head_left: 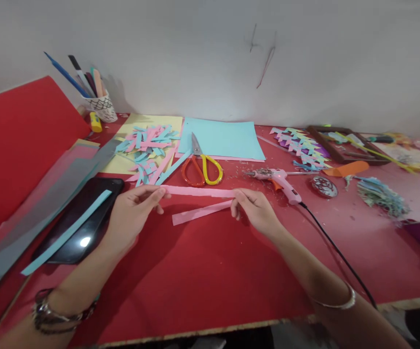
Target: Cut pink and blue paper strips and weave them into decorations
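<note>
A pink paper strip (199,192) is stretched level between my two hands. My left hand (134,208) pinches its left end, and my right hand (254,208) pinches its right end. Below it, a second pink strip (199,213) slants up toward the fingers of my right hand; whether those fingers touch it I cannot tell. Just beyond the held strip lie scissors (196,150) with one red and one yellow handle, blades pointing away. A pink glue gun (279,182) rests to the right of them.
Cut strips (152,140) are heaped on yellow paper at the back, beside blue sheets (220,138). A black phone (82,228) with a blue strip across it lies left. The glue gun's cord (333,242) runs to the front edge. A pen cup (103,107) stands back left.
</note>
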`<act>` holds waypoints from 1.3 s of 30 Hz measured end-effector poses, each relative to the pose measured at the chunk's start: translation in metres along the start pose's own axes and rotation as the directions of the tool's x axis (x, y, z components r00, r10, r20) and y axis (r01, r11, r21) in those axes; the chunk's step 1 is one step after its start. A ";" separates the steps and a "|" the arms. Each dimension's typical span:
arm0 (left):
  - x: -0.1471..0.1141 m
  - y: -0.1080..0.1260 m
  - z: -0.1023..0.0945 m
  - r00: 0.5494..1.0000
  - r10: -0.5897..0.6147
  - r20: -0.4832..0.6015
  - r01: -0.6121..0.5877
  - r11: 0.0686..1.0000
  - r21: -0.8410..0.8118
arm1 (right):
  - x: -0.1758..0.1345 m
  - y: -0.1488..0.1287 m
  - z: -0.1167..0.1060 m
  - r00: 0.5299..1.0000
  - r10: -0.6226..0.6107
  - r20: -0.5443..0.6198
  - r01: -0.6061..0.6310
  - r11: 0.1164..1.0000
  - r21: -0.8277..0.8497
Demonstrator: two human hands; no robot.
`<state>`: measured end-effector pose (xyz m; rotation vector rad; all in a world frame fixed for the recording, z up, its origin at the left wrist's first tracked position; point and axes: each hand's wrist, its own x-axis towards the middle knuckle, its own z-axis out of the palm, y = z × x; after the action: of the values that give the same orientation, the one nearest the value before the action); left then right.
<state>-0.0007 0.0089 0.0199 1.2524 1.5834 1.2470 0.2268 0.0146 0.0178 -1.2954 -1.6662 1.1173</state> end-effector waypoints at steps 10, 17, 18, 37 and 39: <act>-0.004 0.003 -0.002 0.998 0.057 0.030 -0.058 0.997 0.048 | 0.000 -0.001 0.001 0.989 -0.018 -0.144 0.005 0.996 -0.088; -0.005 0.003 0.000 0.994 0.041 0.103 -0.048 0.996 0.069 | -0.001 0.002 0.000 0.989 0.002 -0.148 -0.039 0.968 -0.248; -0.005 0.002 -0.001 0.991 0.053 0.123 -0.064 0.994 0.086 | -0.001 0.003 -0.001 0.989 -0.011 -0.148 -0.030 0.962 -0.271; 0.011 -0.022 -0.028 0.885 0.406 0.229 -0.287 0.087 0.954 | 0.005 0.011 -0.007 0.986 -0.099 -0.136 0.017 0.862 -0.507; 0.011 -0.024 -0.027 0.892 0.385 0.238 -0.295 0.098 0.950 | 0.005 0.010 -0.008 0.987 -0.091 -0.129 0.013 0.861 -0.509</act>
<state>-0.0349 0.0122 0.0038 2.5485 2.3461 0.2589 0.2360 0.0220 0.0109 -1.5977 -1.9410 0.5378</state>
